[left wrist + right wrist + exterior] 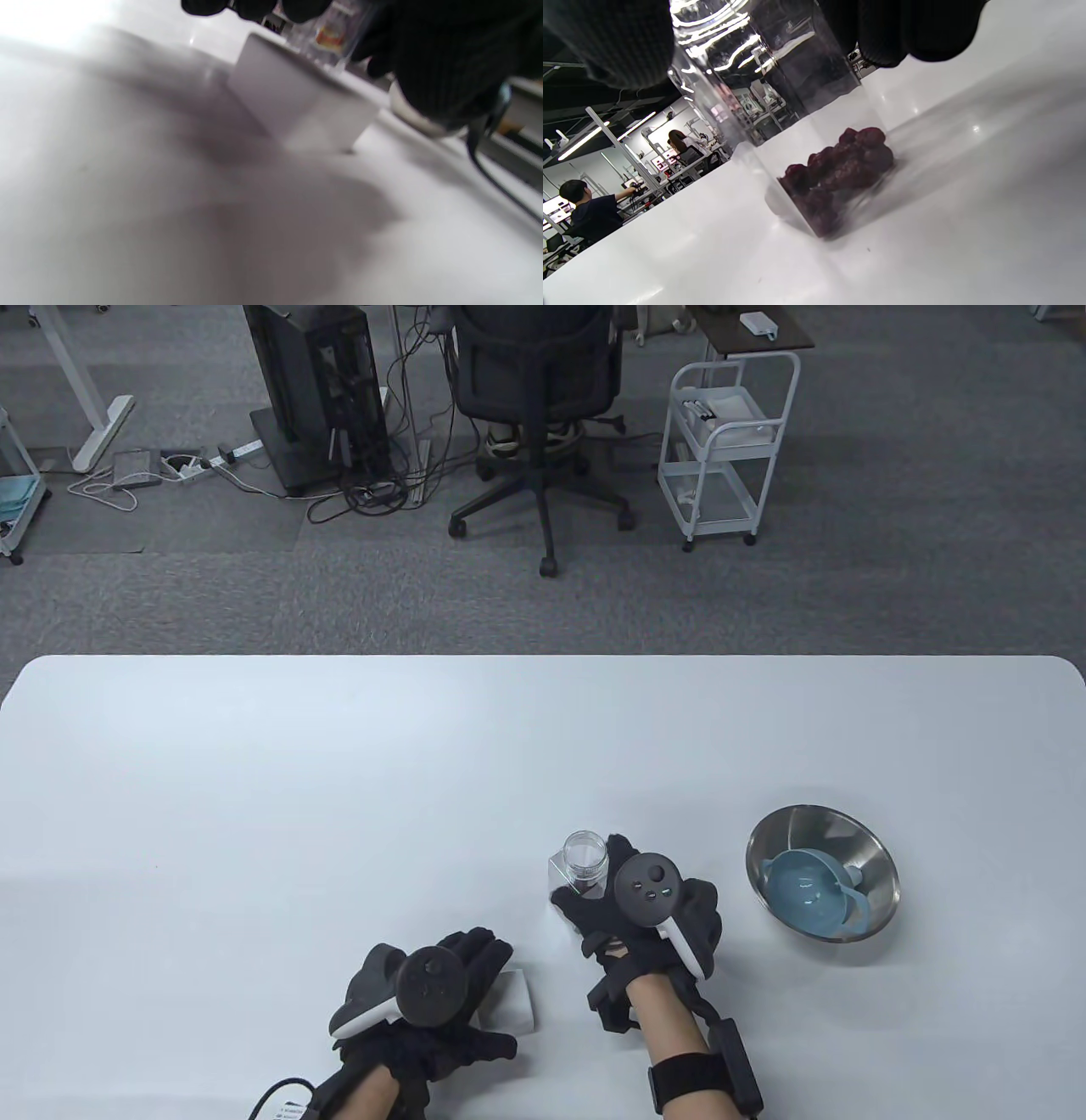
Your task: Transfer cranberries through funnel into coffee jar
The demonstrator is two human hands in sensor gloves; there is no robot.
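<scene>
My right hand (604, 899) grips a clear square glass jar (585, 857) that stands on the white table, its round mouth open. In the right wrist view my gloved fingers (916, 29) wrap the jar (780, 84), and dark red cranberries (840, 173) lie at its bottom. A blue funnel (810, 895) lies in a steel bowl (874, 848) to the right of the jar. My left hand (475, 963) lies over a white square block (517, 1001), perhaps the jar's lid; in the left wrist view its fingertips (254, 6) hang above the block (292, 110).
The table's (254, 814) far edge runs across the middle of the table view. Beyond it on the carpet are an office chair (534, 381), a white cart (725, 432) and cables. A wrist cable (496, 182) trails at the right.
</scene>
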